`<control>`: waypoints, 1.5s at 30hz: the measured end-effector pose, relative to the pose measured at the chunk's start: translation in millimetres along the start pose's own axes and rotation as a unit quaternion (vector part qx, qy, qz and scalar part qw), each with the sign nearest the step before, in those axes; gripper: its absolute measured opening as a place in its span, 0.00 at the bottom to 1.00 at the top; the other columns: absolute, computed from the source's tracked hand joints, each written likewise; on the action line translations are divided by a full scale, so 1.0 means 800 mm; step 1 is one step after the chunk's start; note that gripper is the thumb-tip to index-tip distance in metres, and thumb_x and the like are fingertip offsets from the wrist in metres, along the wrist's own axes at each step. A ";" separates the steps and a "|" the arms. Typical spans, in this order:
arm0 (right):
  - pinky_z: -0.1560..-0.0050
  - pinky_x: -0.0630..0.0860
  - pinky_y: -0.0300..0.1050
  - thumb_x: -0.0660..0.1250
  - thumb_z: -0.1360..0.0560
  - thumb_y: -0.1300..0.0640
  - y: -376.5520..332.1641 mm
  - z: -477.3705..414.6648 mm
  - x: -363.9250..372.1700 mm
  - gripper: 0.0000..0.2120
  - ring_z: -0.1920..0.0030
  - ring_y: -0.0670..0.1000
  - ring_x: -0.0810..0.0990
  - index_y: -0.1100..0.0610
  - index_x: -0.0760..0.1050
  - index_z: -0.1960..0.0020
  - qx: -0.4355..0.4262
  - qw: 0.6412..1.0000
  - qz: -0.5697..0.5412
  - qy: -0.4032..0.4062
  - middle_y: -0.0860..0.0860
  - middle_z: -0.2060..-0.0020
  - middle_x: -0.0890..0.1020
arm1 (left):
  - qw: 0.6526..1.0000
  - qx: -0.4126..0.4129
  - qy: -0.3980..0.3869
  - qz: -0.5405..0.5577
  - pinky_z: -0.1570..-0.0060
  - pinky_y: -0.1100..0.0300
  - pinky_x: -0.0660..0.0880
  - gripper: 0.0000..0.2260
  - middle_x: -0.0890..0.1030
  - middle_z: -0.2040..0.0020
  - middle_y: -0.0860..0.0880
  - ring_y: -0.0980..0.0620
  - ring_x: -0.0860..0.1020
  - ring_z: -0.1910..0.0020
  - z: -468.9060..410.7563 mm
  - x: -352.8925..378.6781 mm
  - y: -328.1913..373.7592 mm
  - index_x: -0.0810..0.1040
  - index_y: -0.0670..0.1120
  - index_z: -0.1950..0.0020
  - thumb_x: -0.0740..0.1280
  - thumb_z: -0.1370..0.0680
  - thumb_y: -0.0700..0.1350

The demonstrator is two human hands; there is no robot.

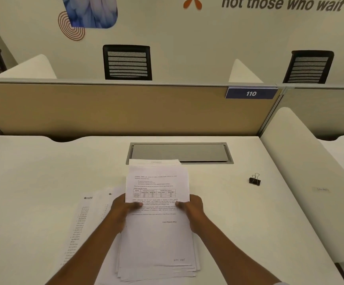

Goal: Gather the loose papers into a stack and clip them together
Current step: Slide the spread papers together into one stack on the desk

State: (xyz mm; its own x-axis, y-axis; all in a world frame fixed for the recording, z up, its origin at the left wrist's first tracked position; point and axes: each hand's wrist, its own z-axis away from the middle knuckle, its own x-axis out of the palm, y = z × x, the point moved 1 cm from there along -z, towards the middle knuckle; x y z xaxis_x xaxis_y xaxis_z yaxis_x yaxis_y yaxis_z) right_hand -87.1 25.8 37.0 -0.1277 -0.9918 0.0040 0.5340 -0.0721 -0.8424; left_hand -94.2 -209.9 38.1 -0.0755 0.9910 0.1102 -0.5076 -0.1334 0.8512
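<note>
A stack of printed white papers lies on the desk in front of me, its edges uneven at the near end. My left hand grips the stack's left side and my right hand grips its right side, thumbs on the top sheet. One loose printed sheet lies flat to the left, partly under my left arm. Another sheet's top edge sticks out behind the stack. A black binder clip stands on the desk to the right, apart from both hands.
The white desk has a grey metal cable hatch just behind the papers. A tan partition with a "110" plate closes the back. A white divider bounds the right side. Black chairs stand beyond.
</note>
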 end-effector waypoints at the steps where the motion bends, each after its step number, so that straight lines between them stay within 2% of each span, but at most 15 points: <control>1: 0.52 0.83 0.54 0.70 0.32 0.69 -0.002 0.006 -0.004 0.12 0.56 0.57 0.86 0.59 0.82 0.50 -0.014 1.000 -0.005 -0.008 0.55 0.54 0.87 | 1.000 0.005 -0.016 0.017 0.46 0.43 0.78 0.24 0.84 0.47 0.40 0.38 0.83 0.49 0.004 0.000 0.003 0.80 0.40 0.43 0.76 0.38 0.32; 8: 0.52 0.83 0.51 0.71 0.30 0.66 -0.023 0.064 -0.032 0.17 0.52 0.53 0.85 0.54 0.76 0.43 -0.116 0.993 -0.004 -0.039 0.50 0.49 0.85 | 0.993 0.061 -0.097 0.029 0.52 0.48 0.81 0.29 0.84 0.45 0.42 0.40 0.83 0.47 0.046 0.015 0.028 0.78 0.43 0.41 0.78 0.41 0.39; 11: 0.51 0.83 0.53 0.71 0.28 0.64 -0.034 0.088 -0.043 0.16 0.51 0.53 0.85 0.53 0.75 0.42 -0.161 0.986 0.005 -0.032 0.51 0.48 0.84 | 0.991 0.105 -0.087 0.013 0.51 0.47 0.81 0.28 0.84 0.46 0.44 0.40 0.83 0.48 0.067 0.029 0.046 0.79 0.45 0.42 0.80 0.41 0.44; 13: 0.55 0.84 0.47 0.70 0.27 0.64 -0.045 0.102 -0.048 0.13 0.54 0.51 0.85 0.52 0.76 0.46 -0.198 0.980 0.011 -0.007 0.50 0.50 0.84 | 0.987 0.143 -0.078 0.008 0.53 0.47 0.82 0.31 0.85 0.47 0.44 0.41 0.83 0.50 0.079 0.039 0.057 0.80 0.45 0.43 0.82 0.44 0.49; 16: 0.61 0.81 0.37 0.70 0.28 0.67 -0.058 0.119 -0.057 0.11 0.57 0.47 0.84 0.52 0.77 0.53 -0.247 0.968 -0.002 0.040 0.48 0.56 0.84 | 0.977 0.197 -0.079 0.024 0.56 0.48 0.82 0.22 0.85 0.49 0.44 0.41 0.84 0.52 0.094 0.058 0.074 0.82 0.46 0.47 0.80 0.40 0.43; 19: 0.58 0.83 0.40 0.71 0.30 0.71 -0.061 0.128 -0.072 0.14 0.59 0.47 0.84 0.52 0.79 0.58 -0.285 0.955 -0.022 0.074 0.46 0.62 0.86 | 0.968 0.239 -0.070 0.030 0.58 0.49 0.82 0.16 0.86 0.52 0.46 0.43 0.84 0.55 0.102 0.075 0.085 0.84 0.49 0.53 0.77 0.38 0.36; 23: 0.58 0.82 0.43 0.71 0.32 0.74 -0.042 0.123 -0.094 0.15 0.56 0.52 0.84 0.54 0.80 0.58 -0.259 0.959 -0.080 0.079 0.47 0.62 0.87 | 0.969 0.237 -0.068 -0.004 0.57 0.50 0.82 0.17 0.86 0.53 0.46 0.43 0.84 0.55 0.097 0.088 0.071 0.85 0.49 0.55 0.79 0.43 0.46; 27: 0.57 0.82 0.40 0.72 0.32 0.74 -0.009 0.115 -0.099 0.14 0.52 0.54 0.85 0.56 0.80 0.54 -0.222 0.968 -0.077 0.085 0.50 0.58 0.87 | 0.978 0.200 -0.054 -0.019 0.56 0.51 0.82 0.17 0.86 0.52 0.46 0.42 0.83 0.52 0.088 0.100 0.031 0.83 0.46 0.51 0.77 0.38 0.42; 29: 0.58 0.81 0.39 0.71 0.32 0.74 -0.005 0.116 -0.099 0.15 0.54 0.51 0.85 0.56 0.80 0.55 -0.216 0.970 -0.074 0.089 0.48 0.60 0.87 | 0.979 0.199 -0.046 -0.023 0.58 0.53 0.82 0.16 0.86 0.53 0.47 0.42 0.83 0.53 0.087 0.103 0.027 0.83 0.47 0.51 0.77 0.38 0.42; 33: 0.63 0.80 0.34 0.72 0.33 0.74 -0.012 0.121 -0.100 0.14 0.61 0.45 0.85 0.56 0.80 0.58 -0.233 0.964 -0.073 0.103 0.44 0.64 0.86 | 0.976 0.212 -0.035 -0.032 0.53 0.46 0.82 0.18 0.86 0.52 0.46 0.41 0.83 0.54 0.092 0.103 0.032 0.82 0.44 0.48 0.76 0.38 0.43; 35: 0.62 0.80 0.34 0.72 0.33 0.74 -0.010 0.123 -0.099 0.13 0.60 0.45 0.84 0.57 0.80 0.57 -0.247 0.962 -0.069 0.100 0.44 0.64 0.86 | 0.976 0.215 -0.024 -0.031 0.52 0.45 0.81 0.22 0.86 0.52 0.46 0.41 0.83 0.53 0.093 0.099 0.032 0.82 0.44 0.47 0.78 0.39 0.46; 38: 0.61 0.80 0.34 0.71 0.33 0.75 0.003 0.121 -0.096 0.15 0.58 0.48 0.84 0.56 0.80 0.58 -0.243 0.965 -0.056 0.085 0.46 0.63 0.86 | 0.980 0.193 -0.032 -0.044 0.50 0.44 0.81 0.36 0.85 0.50 0.45 0.42 0.83 0.51 0.096 0.092 0.022 0.80 0.45 0.45 0.81 0.48 0.59; 40: 0.61 0.80 0.35 0.71 0.33 0.76 0.013 0.118 -0.095 0.17 0.56 0.51 0.83 0.55 0.80 0.58 -0.235 0.968 -0.047 0.080 0.47 0.63 0.86 | 0.980 0.183 -0.042 -0.063 0.47 0.42 0.80 0.41 0.84 0.47 0.45 0.42 0.82 0.48 0.099 0.091 0.015 0.79 0.46 0.42 0.80 0.50 0.64; 43: 0.61 0.80 0.35 0.71 0.34 0.76 0.014 0.114 -0.097 0.18 0.55 0.50 0.83 0.53 0.80 0.57 -0.232 0.969 -0.042 0.071 0.47 0.61 0.86 | 0.980 0.185 -0.039 -0.067 0.52 0.50 0.82 0.41 0.85 0.51 0.48 0.45 0.82 0.51 0.099 0.087 0.014 0.80 0.47 0.45 0.80 0.52 0.65; 45: 0.60 0.80 0.35 0.73 0.37 0.70 0.012 0.113 -0.099 0.17 0.55 0.49 0.84 0.53 0.80 0.52 -0.238 0.968 -0.046 0.067 0.48 0.56 0.85 | 0.978 0.193 -0.033 -0.065 0.57 0.56 0.82 0.38 0.86 0.53 0.51 0.48 0.83 0.54 0.097 0.086 0.019 0.81 0.49 0.48 0.80 0.54 0.65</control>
State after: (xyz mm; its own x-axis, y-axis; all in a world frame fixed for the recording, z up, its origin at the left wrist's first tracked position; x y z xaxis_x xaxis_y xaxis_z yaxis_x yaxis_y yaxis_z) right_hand 3.9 94.0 77.6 -0.2800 -0.9588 0.0474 0.0738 -0.0708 -0.9948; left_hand -40.6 -143.4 98.4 0.0306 0.9995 0.0114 -0.1454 -0.0068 0.9894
